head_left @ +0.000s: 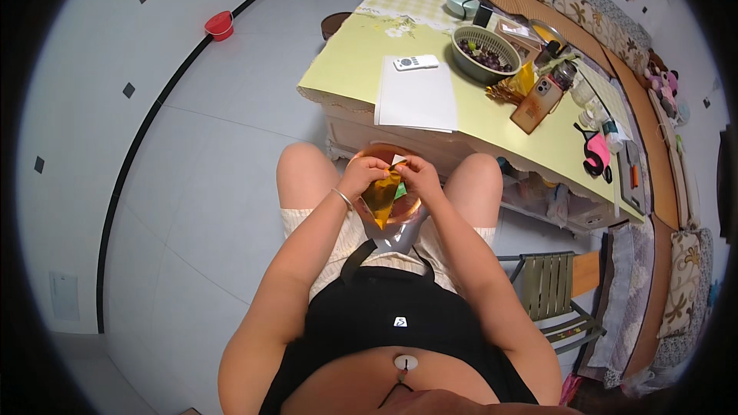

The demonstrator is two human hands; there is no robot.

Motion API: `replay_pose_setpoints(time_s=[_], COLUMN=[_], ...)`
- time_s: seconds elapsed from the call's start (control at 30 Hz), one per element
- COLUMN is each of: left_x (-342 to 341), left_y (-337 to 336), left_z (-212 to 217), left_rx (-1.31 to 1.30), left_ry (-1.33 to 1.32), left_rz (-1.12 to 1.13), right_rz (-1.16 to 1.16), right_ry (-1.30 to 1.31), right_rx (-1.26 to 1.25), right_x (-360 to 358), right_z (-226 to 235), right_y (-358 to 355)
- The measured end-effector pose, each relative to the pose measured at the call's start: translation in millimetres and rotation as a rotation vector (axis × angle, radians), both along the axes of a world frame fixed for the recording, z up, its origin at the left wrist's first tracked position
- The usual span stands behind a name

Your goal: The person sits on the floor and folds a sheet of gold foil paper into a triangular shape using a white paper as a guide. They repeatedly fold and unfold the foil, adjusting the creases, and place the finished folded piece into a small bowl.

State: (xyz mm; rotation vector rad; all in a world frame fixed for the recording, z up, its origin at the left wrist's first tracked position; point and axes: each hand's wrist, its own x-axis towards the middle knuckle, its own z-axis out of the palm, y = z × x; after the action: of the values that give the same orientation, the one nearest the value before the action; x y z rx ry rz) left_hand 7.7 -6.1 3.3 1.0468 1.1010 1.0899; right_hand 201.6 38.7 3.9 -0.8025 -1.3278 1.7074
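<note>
Round and pale, one pendant (405,363) hangs by the neckline of my black top (361,315). My left hand (364,177) and right hand (421,177) pinch one shiny, creased gold packet (381,198) over one round tub (388,151) between my two knees (301,170). On the table (346,69), one smooth remote (416,63) lies on flat white paper (416,104), near one slotted basket (470,67) of round dark grapes (486,56).

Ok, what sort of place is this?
Probably a home's living room: a remote and a basket of fruit sit on the table, and flowered cushions line the bench.
</note>
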Motion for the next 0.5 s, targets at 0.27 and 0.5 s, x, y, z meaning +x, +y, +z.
replay_pose_setpoints(time_s=[0.27, 0.5], left_x=[5, 5], left_y=[5, 4], left_z=[-6, 0], left_rx=[-0.01, -0.134], left_ry=[0.067, -0.123], left_rz=[-0.058, -0.069], right_rz=[-0.025, 0.085], right_ry=[-0.167, -0.124], right_rx=[0.053, -0.018], right_x=[13, 20], right_z=[12, 14], right_y=[0, 5])
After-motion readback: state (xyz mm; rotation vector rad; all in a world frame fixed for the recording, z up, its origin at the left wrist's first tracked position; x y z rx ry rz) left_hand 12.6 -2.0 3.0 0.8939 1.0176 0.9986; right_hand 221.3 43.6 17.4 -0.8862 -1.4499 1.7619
